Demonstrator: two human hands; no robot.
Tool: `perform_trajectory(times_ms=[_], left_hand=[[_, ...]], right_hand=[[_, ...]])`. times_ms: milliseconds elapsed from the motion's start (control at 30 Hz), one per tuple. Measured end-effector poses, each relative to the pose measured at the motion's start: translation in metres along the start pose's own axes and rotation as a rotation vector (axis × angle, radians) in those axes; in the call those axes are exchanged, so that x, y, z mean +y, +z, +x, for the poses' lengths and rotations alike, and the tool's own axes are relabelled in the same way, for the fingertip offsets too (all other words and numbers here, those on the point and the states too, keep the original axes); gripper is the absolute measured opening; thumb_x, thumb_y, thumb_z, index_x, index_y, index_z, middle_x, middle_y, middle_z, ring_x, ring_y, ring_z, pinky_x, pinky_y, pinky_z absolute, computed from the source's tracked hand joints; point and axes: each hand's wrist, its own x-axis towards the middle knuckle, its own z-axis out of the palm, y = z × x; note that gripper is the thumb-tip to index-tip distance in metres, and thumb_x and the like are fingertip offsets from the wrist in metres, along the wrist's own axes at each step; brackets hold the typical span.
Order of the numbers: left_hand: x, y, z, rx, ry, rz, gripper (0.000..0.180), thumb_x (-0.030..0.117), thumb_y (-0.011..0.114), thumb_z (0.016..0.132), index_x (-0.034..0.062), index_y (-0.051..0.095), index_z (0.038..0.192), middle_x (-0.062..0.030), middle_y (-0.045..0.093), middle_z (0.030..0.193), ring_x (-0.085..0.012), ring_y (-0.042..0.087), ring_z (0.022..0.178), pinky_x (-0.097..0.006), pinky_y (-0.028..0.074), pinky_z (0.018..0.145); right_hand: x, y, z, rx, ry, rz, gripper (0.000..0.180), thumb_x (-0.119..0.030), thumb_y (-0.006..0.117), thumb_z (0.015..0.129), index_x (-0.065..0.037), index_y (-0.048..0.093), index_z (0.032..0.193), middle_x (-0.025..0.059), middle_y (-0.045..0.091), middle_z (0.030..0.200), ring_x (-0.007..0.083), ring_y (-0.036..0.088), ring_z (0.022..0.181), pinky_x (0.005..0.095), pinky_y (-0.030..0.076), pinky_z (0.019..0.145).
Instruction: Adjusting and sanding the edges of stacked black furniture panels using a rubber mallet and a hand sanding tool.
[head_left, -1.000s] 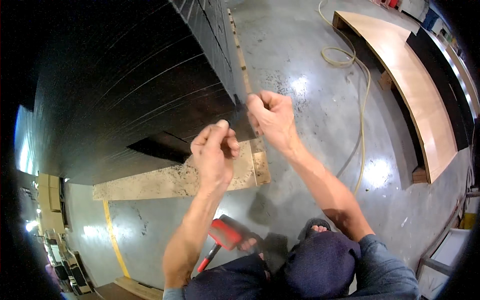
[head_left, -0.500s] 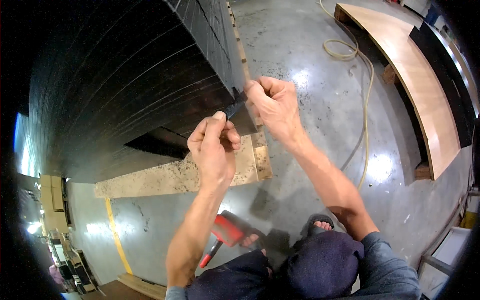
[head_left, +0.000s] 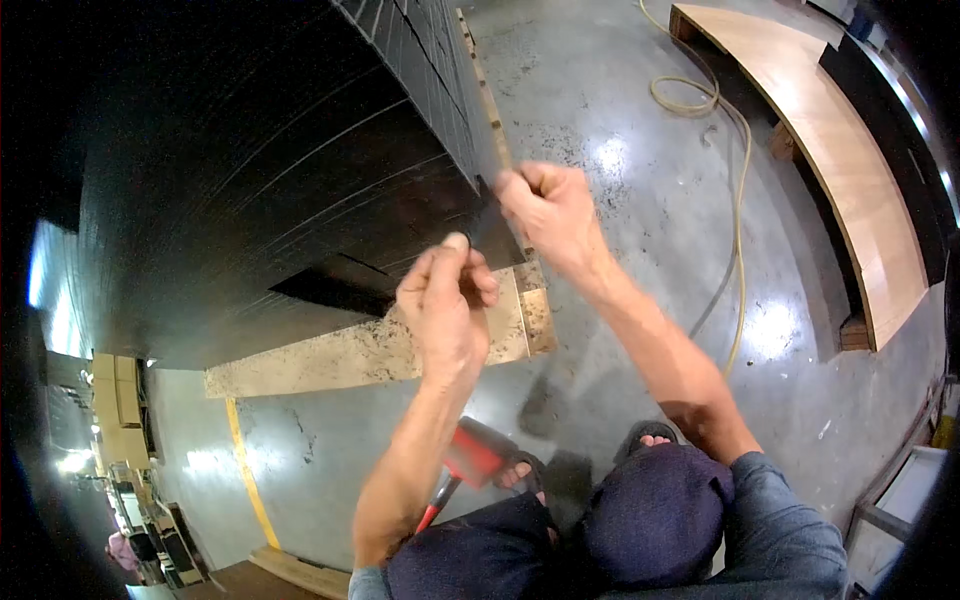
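Observation:
A large black block point(head_left: 250, 210) with pale lines across its faces fills the upper left. By its near right corner my left hand point(head_left: 445, 305) is closed in a pinch, thumb upward. Farther right and a little higher, my right hand point(head_left: 550, 210) is also closed, fingertips pressed together and slightly blurred. A thin dark strip point(head_left: 486, 220), perhaps film, runs between the two pinches, in front of the corner; its exact kind is unclear. Low on the block's near face is a dark rectangular opening point(head_left: 335, 287), partly behind my left hand.
The block rests above a pale, speckled wooden board point(head_left: 300, 372). A red tool point(head_left: 478, 452) with a black-and-red handle is beside my foot. A hose point(head_left: 740, 220) coils across the grey floor. To the right lies a long plywood panel point(head_left: 810, 130) on wooden blocks.
The view has shifted slightly. Both hands stay pinched near the corner; my left hand appears a little lower and farther right, while my right hand has barely moved.

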Motion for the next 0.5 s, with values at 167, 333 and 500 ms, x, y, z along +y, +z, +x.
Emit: perform_trajectory(times_ms=[167,333,500], left_hand=[[-0.003,0.000,-0.009,-0.005,0.059,0.095,0.024,0.017,0.063,0.094,0.0031,0.062,0.074,-0.0041,0.058,0.060,-0.0120,0.054,0.051,-0.025,0.041,0.049],[0.007,0.007,0.008,-0.061,0.064,0.052,0.026,0.021,0.063,0.094,0.0016,0.063,0.076,-0.0060,0.058,0.058,-0.0126,0.052,0.051,-0.025,0.041,0.050],[0.003,0.008,0.017,-0.061,0.084,0.020,0.026,0.019,0.063,0.094,0.0016,0.062,0.075,-0.0063,0.058,0.059,-0.0127,0.052,0.051,-0.025,0.042,0.050]], right_hand=[[0.007,-0.001,-0.007,0.023,-0.009,0.017,0.034,-0.017,0.058,0.090,0.001,0.055,0.062,-0.0020,0.050,0.055,0.0035,0.043,0.054,0.0250,0.035,0.048],[-0.011,0.000,0.011,-0.002,-0.114,0.033,0.036,-0.015,0.059,0.090,0.000,0.048,0.060,-0.0033,0.043,0.054,0.0040,0.036,0.056,0.0268,0.031,0.047],[-0.015,0.000,0.018,0.001,-0.228,-0.131,0.036,-0.017,0.060,0.088,0.004,0.045,0.064,0.0057,0.032,0.055,0.0069,0.033,0.056,0.0314,0.031,0.048]])
